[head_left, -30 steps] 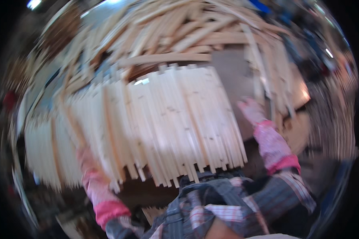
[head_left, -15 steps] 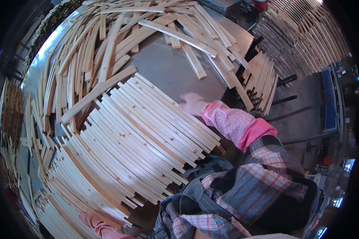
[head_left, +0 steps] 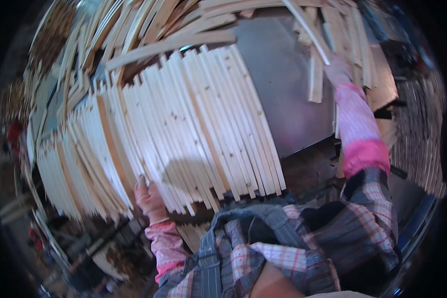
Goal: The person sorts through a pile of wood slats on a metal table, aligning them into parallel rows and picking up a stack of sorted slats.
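Pale wooden slats (head_left: 184, 124) lie side by side in a long row in front of me. At the near ends of this row rests my left hand (head_left: 150, 200), its fingers apart and touching the wood. My right arm stretches far to the right, over the metal tabletop (head_left: 293, 94). There my right hand (head_left: 338, 72) is at the near end of a single narrow slat (head_left: 308, 32) lying slantwise. Blur hides its fingers, so I cannot tell whether they grip the slat. Pink sleeves cover both forearms.
Loose slats (head_left: 159, 22) lie jumbled beyond the row, with one long slat (head_left: 174, 47) across its far ends. More boards (head_left: 357, 44) lie around my right hand. Stacked timber (head_left: 419, 134) stands at the right. The table's near edge runs by my body.
My right hand has moved from the row's right edge out to the loose slats. The left hand is now fully in view at the near ends. The view has turned.
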